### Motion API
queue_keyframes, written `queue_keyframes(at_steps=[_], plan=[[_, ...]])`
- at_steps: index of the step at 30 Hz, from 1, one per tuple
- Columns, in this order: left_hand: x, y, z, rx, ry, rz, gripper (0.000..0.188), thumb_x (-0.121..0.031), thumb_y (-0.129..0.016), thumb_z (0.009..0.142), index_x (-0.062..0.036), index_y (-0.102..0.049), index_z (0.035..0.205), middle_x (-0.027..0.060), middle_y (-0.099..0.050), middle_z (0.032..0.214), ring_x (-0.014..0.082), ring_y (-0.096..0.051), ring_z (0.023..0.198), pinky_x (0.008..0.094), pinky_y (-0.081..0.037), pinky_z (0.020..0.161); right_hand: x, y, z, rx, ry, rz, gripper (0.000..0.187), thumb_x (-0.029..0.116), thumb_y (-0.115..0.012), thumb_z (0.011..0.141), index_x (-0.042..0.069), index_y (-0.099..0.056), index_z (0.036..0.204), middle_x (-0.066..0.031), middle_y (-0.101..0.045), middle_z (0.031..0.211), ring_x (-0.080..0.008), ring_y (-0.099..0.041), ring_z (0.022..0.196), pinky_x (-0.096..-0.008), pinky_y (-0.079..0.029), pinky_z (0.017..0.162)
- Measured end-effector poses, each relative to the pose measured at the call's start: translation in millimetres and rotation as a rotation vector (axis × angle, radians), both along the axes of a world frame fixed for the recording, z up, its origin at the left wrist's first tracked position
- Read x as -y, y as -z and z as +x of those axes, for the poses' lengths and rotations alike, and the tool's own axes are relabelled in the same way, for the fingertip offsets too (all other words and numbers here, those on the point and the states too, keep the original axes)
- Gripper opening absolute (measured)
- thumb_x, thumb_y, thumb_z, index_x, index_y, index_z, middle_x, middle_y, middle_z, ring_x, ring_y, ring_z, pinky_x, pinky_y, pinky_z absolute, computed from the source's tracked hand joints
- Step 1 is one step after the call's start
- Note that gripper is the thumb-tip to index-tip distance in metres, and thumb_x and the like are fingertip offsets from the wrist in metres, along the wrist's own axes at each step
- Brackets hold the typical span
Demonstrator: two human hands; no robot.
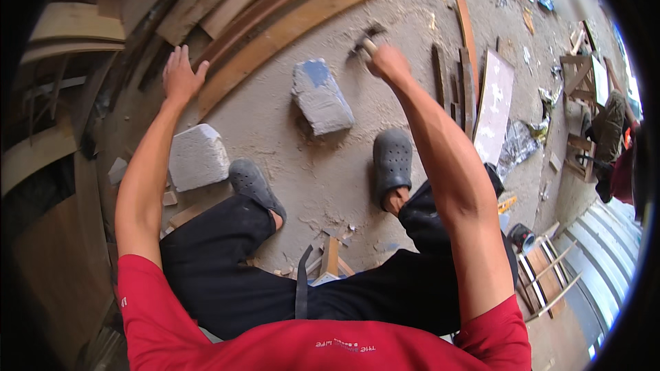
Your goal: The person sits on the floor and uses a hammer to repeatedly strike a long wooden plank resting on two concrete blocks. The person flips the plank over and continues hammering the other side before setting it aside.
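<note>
My right hand [389, 63] is closed round the wooden handle of a hammer [369, 45], whose dark head points away from me over the floor. The head looks slightly blurred. My left hand [181, 77] is stretched out with its fingers apart, beside the wooden planks at the left; I cannot tell whether it touches them. Between the hands, nearer the right one, a grey block [322, 99] with a blue patch on top lies on the floor. A second pale block [199, 158] sits by my left forearm, next to my left clog.
Long planks [295, 34] lie at the far left. Dark wood strips and a whitish board [493, 99] lie to the right. A can [522, 238] stands near my right knee. Another person [614, 137] is at the right edge. Shavings and scraps litter the floor.
</note>
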State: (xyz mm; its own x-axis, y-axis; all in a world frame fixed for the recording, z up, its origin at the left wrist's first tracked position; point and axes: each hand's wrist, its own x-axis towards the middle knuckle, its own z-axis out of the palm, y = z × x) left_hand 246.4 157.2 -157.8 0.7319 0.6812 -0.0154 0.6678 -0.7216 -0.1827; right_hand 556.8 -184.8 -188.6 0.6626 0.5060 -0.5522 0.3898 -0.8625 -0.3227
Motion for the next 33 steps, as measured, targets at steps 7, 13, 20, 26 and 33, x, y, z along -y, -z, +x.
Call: queue_keyframes(at_steps=[7,13,20,26,33], plan=[[58.5,-27.7,-34.4,0.079,0.125,-0.033,0.072,-0.044,-0.064,0.086,-0.0026,-0.043,0.141,0.0183,-0.044,0.146,0.0335,-0.041,0.135,0.0458,-0.033,0.111,102.2,51.8,-59.8,-0.045,0.265,-0.063,0.04,0.025,-0.061,0.084,0.001,-0.064,0.116,-0.025,-0.064,0.118,-0.0386,-0.062,0.113,-0.0465,-0.05,0.095],[192.1,-35.0,-57.9,0.059,0.149,-0.331,0.071,-0.042,-0.066,0.085,0.0,-0.046,0.138,0.0207,-0.049,0.141,0.035,-0.044,0.132,0.0439,-0.035,0.111,165.5,45.0,-136.7,-0.156,0.342,-0.089,0.046,0.03,-0.061,0.084,-0.002,-0.062,0.118,-0.0253,-0.063,0.119,-0.0391,-0.061,0.114,-0.0466,-0.049,0.096],[316.2,6.9,-104.1,-0.117,0.14,-0.691,0.071,-0.045,-0.063,0.087,-0.0023,-0.044,0.141,0.0171,-0.048,0.142,0.0339,-0.044,0.132,0.0442,-0.038,0.108,224.3,59.1,-241.4,-0.165,0.327,-0.112,0.053,0.029,-0.054,0.087,0.0,-0.045,0.13,-0.0279,-0.06,0.123,-0.0425,-0.059,0.115,-0.0502,-0.047,0.098],[340.0,12.5,-121.7,-0.273,0.006,-0.828,0.074,-0.049,-0.063,0.086,-0.0037,-0.043,0.142,0.02,-0.05,0.141,0.0346,-0.048,0.131,0.0437,-0.04,0.107,278.4,55.1,-295.8,-0.244,0.163,-0.203,0.049,0.021,-0.055,0.087,0.001,-0.047,0.131,-0.0247,-0.063,0.12,-0.038,-0.062,0.113,-0.0482,-0.05,0.093],[360.7,20.5,-117.5,-0.119,0.09,-0.863,0.069,-0.047,-0.063,0.087,-0.0012,-0.05,0.137,0.0223,-0.054,0.136,0.0356,-0.05,0.128,0.0407,-0.039,0.107,296.9,51.1,-302.9,-0.118,0.13,-0.308,0.033,0.02,-0.05,0.091,0.006,-0.06,0.12,-0.0165,-0.068,0.112,-0.0323,-0.067,0.105,-0.0459,-0.055,0.084]])
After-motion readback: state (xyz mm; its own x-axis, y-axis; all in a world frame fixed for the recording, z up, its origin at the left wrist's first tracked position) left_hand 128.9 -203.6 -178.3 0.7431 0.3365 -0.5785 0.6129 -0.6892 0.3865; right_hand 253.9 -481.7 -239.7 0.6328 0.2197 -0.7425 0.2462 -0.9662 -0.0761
